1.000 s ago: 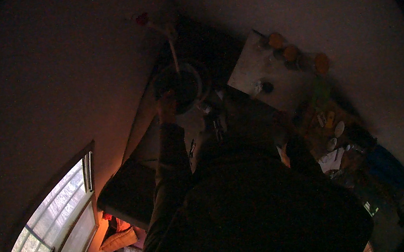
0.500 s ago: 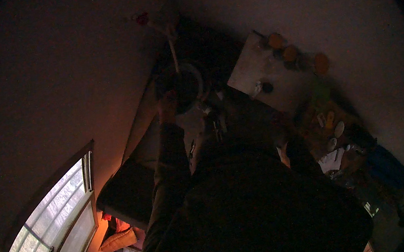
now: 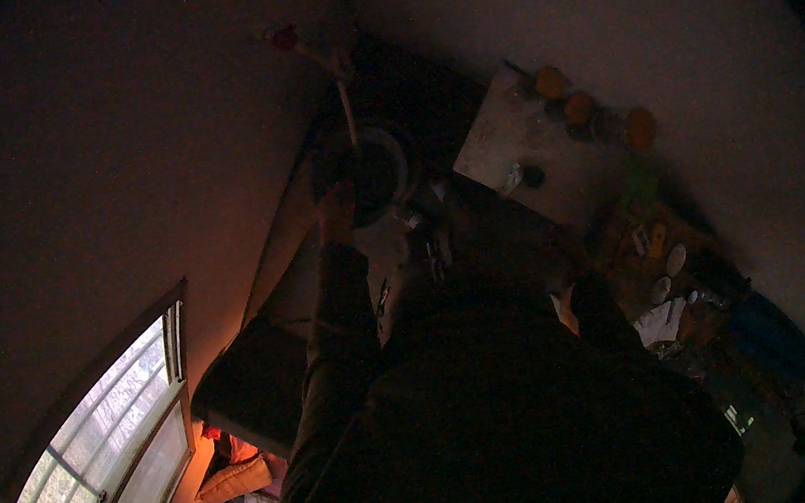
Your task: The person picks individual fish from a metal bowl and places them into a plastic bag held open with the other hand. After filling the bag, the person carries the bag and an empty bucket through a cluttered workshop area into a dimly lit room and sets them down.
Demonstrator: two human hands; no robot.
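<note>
The scene is very dark. A round, pale-rimmed tub [image 3: 401, 156], like a bucket or basin, stands in the corner, its inside black. At its near left rim is my left hand [image 3: 336, 209], fingers seemingly closed over the edge, though their detail is lost in shadow. A pale hose-like tube [image 3: 348, 112] hangs from a red-handled tap [image 3: 282, 37] down to the tub. My right arm [image 3: 598, 303] is bent close to my body. The right hand [image 3: 565, 310] shows only as a dim lit patch, and its fingers cannot be made out.
On the right, a pale counter [image 3: 490, 145] holds several orange-lidded jars [image 3: 577, 108] and a small dark object. Nearer lies a cluttered surface with spoon-like items [image 3: 675, 259] and a white sheet [image 3: 661, 321]. A bright window [image 3: 108, 428] and orange cushion [image 3: 235, 480] are at lower left.
Almost nothing differs. My left hand stays at the tub's rim, and the right arm keeps its place by my body.
</note>
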